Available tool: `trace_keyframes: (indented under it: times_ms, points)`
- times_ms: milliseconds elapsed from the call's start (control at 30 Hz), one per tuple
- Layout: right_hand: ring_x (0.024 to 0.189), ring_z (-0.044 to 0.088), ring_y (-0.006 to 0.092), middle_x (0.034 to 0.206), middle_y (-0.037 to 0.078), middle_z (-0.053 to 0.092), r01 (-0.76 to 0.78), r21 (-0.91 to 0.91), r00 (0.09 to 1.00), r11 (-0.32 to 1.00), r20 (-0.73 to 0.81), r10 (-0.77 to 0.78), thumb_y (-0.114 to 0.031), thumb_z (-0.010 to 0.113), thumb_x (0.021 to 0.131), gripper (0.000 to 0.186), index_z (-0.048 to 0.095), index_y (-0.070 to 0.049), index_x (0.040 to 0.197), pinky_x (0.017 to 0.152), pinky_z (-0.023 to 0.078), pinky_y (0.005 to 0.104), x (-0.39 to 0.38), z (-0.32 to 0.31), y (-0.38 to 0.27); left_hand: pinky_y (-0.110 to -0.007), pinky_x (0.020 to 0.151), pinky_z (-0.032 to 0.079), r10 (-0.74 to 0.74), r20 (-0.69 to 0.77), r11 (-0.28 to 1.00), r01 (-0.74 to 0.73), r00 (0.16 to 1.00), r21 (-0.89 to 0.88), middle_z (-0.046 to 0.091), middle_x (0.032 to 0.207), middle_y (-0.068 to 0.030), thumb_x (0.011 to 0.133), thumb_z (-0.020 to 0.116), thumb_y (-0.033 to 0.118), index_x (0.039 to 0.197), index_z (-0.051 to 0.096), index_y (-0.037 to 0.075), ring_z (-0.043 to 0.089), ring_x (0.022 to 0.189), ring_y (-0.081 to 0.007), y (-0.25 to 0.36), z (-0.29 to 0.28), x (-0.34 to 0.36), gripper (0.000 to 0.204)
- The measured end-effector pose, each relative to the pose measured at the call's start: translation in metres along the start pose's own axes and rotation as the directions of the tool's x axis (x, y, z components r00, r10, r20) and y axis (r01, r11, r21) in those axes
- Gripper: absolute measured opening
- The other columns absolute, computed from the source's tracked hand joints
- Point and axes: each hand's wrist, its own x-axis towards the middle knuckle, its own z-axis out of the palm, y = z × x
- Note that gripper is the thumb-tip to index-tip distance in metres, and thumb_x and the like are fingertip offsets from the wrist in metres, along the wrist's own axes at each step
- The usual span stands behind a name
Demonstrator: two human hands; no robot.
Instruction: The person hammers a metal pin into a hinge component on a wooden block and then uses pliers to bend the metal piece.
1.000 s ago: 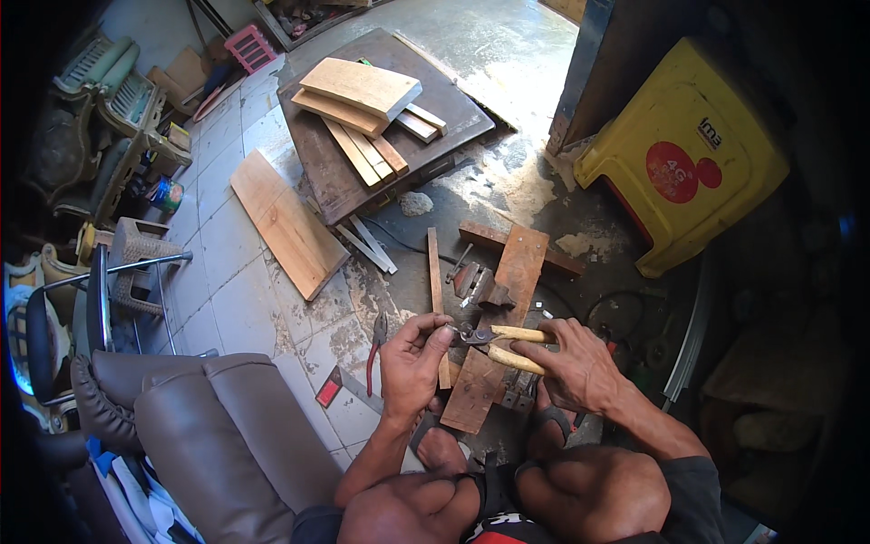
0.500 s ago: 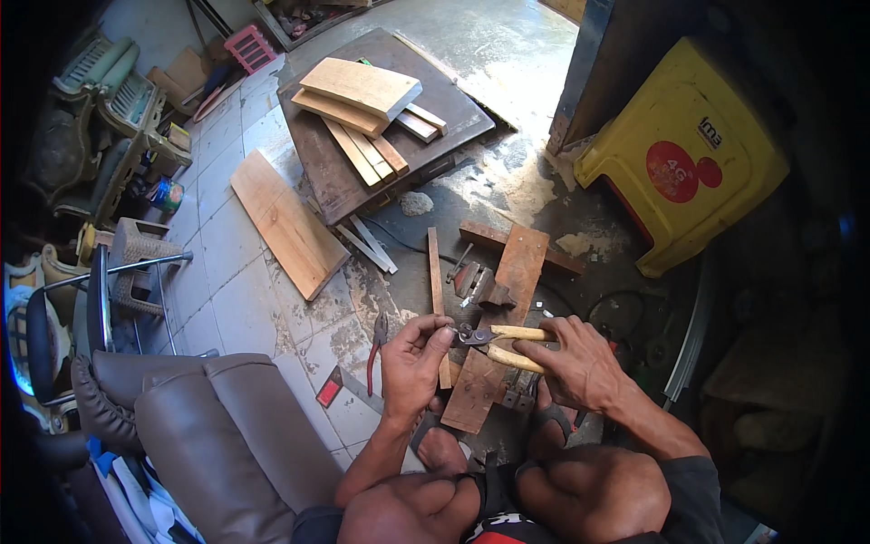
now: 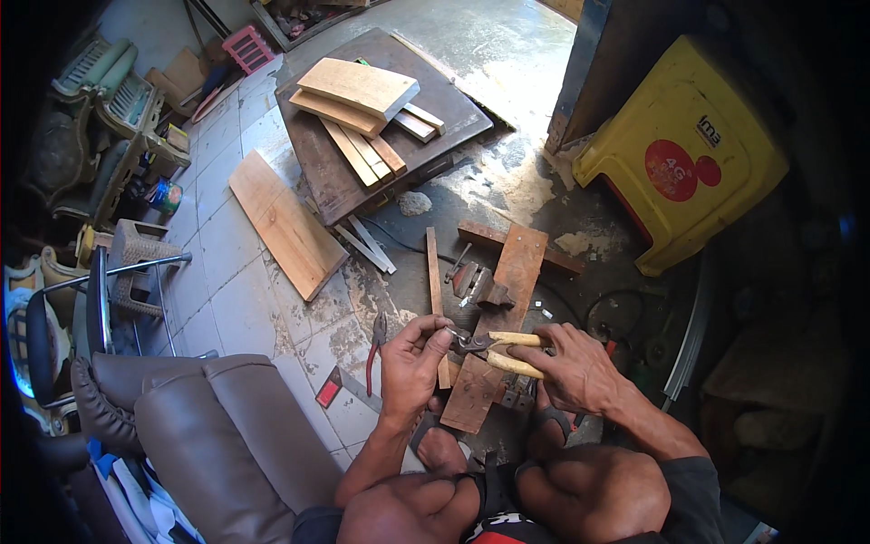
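With my right hand [image 3: 577,367] I grip a pair of pincers [image 3: 517,363] by their yellow handles. The dark metal jaws point left, toward the fingertips of my left hand [image 3: 410,363]. The thumb and fingers of that hand are pinched around a small metallic bit at the jaws, too small to name. Below and beyond the jaws lies a narrow wooden board [image 3: 521,263], with a small vise [image 3: 471,283] by it. A thin wooden strip [image 3: 435,281] lies left of the vise.
Red-handled pliers [image 3: 373,354] and a red-handled square [image 3: 332,388] lie on the floor to the left. A wide plank [image 3: 285,222] lies farther off, beside a low dark table [image 3: 362,59] stacked with wood. A yellow plastic stool [image 3: 698,145] stands right, a brown armchair [image 3: 227,435] left.
The pincers' handles have come closer together and shifted slightly down at the jaws. My left hand keeps its pinch in almost the same place.
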Motion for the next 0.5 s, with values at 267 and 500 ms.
trace_keyframes:
  times_ms: [267,500]
  points:
    - [0.107,0.056,0.0328,0.122,0.012,0.055,-0.006,-0.053,1.0,0.999,0.0,0.006,-0.01,0.076,0.075,0.07,0.061,-0.027,0.141,0.084,0.05,0.0453,0.0007,0.0001,-0.001,-0.027,0.088,0.056,0.002,-0.015,1.0,-0.002,1.0,-0.009,0.072,0.102,-0.0084,0.1,0.07,0.006,0.115,0.066,-0.004,0.069,0.093,-0.0129,0.0016,-0.0003,-0.0011,0.018]
    - [0.104,0.058,0.0321,0.12,0.012,0.056,-0.007,-0.033,1.0,0.999,-0.003,0.007,-0.011,0.075,0.078,0.066,0.061,-0.026,0.14,0.082,0.051,0.0442,0.0,0.002,-0.0022,-0.027,0.088,0.056,0.01,-0.015,1.0,-0.009,1.0,0.01,0.072,0.102,-0.0084,0.1,0.07,0.005,0.115,0.067,-0.005,0.069,0.093,-0.013,-0.0027,-0.0012,-0.0008,0.018]
